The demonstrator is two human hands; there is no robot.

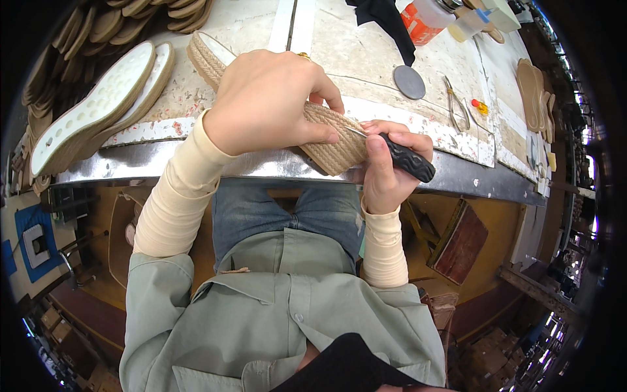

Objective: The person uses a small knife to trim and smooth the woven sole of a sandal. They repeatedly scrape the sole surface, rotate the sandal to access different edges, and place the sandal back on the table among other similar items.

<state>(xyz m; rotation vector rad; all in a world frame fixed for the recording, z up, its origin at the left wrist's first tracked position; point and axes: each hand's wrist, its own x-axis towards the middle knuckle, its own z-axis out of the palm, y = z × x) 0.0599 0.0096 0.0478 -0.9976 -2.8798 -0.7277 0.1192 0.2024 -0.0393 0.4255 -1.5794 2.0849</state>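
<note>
A wedge shoe sole point(330, 140) wrapped in braided tan jute lies across the table's near edge, partly hidden under my left hand. My left hand point(268, 98) is closed over its middle, the thumb pressing on the braided side. In my right hand point(390, 160) is a tool with a thick black handle point(408, 160) and a thin metal shaft. Its shaft lies against the upper edge of the sole's thick end; whether the tip enters the braid, I cannot tell. My right fingertips touch that same end.
Two white-topped soles point(98, 108) lie at left, before a pile of soles point(108, 26). Rightward are a grey disc point(409, 82), pliers point(456, 104), a small red-and-yellow item point(480, 106) and more soles point(532, 95). A black cloth point(388, 29) and a bottle with orange label point(424, 19) stand farther back.
</note>
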